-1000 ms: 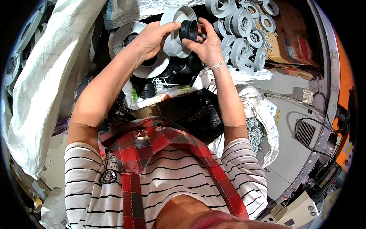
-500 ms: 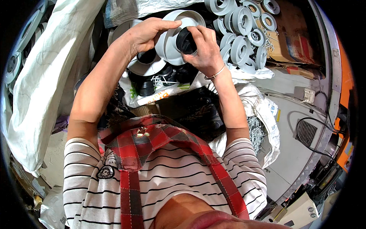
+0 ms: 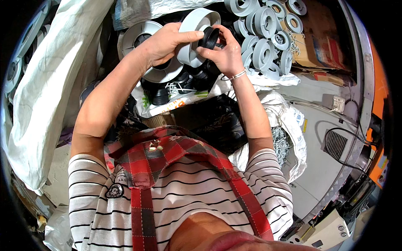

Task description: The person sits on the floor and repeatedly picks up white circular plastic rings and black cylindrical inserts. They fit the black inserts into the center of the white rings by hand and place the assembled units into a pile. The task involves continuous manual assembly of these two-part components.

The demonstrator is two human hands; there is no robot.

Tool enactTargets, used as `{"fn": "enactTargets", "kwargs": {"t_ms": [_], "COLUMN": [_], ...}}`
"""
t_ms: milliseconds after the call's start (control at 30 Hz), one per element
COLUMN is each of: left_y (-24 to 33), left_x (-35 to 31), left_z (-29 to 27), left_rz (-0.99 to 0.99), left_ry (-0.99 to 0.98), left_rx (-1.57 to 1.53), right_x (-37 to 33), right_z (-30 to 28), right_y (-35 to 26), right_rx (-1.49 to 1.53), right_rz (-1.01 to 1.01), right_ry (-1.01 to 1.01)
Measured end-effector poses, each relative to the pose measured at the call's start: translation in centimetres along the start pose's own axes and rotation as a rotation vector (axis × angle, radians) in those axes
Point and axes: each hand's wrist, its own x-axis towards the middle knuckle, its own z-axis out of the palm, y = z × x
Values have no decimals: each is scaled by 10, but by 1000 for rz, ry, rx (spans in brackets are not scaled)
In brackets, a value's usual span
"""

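Observation:
My left hand (image 3: 171, 41) grips the near left rim of a grey plastic flanged ring (image 3: 190, 46), thumb laid across it. The ring is held up and tilted, its open side toward the right. My right hand (image 3: 226, 52) pinches a black ribbed rubber sleeve (image 3: 209, 38) between thumb and fingers at the ring's centre. Whether the sleeve is seated in the ring's hole I cannot tell. Below my hands lie another grey flanged piece (image 3: 165, 76), several black rubber sleeves (image 3: 160, 96) and thin white strips (image 3: 180, 88).
Several grey rings (image 3: 264, 54) are heaped at the far right beside brown cardboard (image 3: 320, 37). A white sack (image 3: 295, 146) of small metal parts (image 3: 281, 142) stands near my right elbow. White woven sacking (image 3: 46, 83) hangs at the left. An open cardboard box (image 3: 167, 120) sits before me.
The grey ring has turned more edge-on, with its open side toward my right hand. The black sleeve has tilted sideways, and my right fingers have shifted round it.

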Motion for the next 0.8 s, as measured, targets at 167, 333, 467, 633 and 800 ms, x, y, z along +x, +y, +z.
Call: {"fn": "enactTargets", "kwargs": {"t_ms": [167,333,467,633,800], "left_y": [-2,5,2,1,5], "left_x": [0,-4,-11,-6,11], "left_z": [-8,-7,-5,-25,-27], "left_rz": [72,124,364,172,102], "left_ry": [12,95,131,375,390], "left_rx": [386,453,680,1426,1094], "right_x": [14,14,41,153,191], "right_z": [-5,2,-5,-41,-75], "right_y": [-1,5,5,80,149], "right_rx": [490,226,895,-648,-795], "right_rz": [502,64,619,-211,42], "right_ry": [-114,-226,-590,334,131]}}
